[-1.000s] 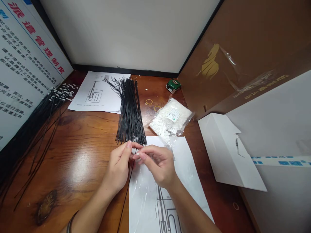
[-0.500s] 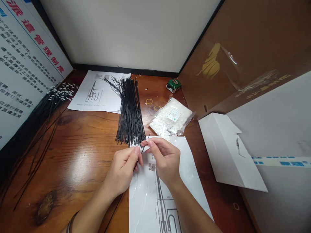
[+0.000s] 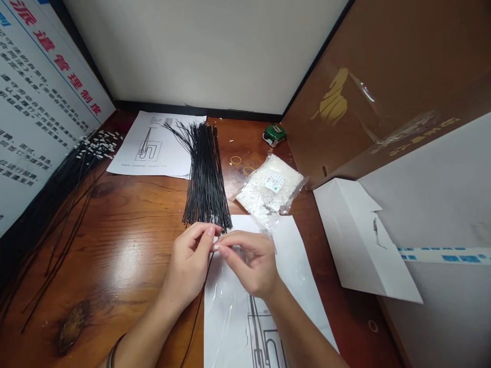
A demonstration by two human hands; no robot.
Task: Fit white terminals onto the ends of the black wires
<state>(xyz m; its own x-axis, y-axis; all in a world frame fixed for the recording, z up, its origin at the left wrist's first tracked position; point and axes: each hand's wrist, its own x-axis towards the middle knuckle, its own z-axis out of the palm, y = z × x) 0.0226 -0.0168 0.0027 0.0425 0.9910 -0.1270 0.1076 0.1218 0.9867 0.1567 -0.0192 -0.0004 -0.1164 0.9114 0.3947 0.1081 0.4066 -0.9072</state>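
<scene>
My left hand (image 3: 190,260) is closed in a pinch on a thin black wire (image 3: 197,312), which trails down past the wrist along the left edge of a printed sheet (image 3: 299,286). Thumb to forefinger, my right hand (image 3: 253,263) pinches a small white connector (image 3: 216,248) at the wire's end, mostly covered by the fingertips. Both hands' fingertips meet just below a bundle of black wires (image 3: 205,174). Beyond my right hand lies a clear bag of small white parts (image 3: 272,184).
Wires with white ends (image 3: 95,145) are heaped at the left by a printed board (image 3: 46,97). Another drawing sheet (image 3: 130,158) lies under the bundle's edge. A green tape measure (image 3: 274,134), yellow rubber bands (image 3: 236,160) and a white folded box (image 3: 356,240) stand right of it.
My right hand has moved down and left, its fingertips now against the left hand's. The wire's upper end, visible between the hands before, is now hidden in the fingers.
</scene>
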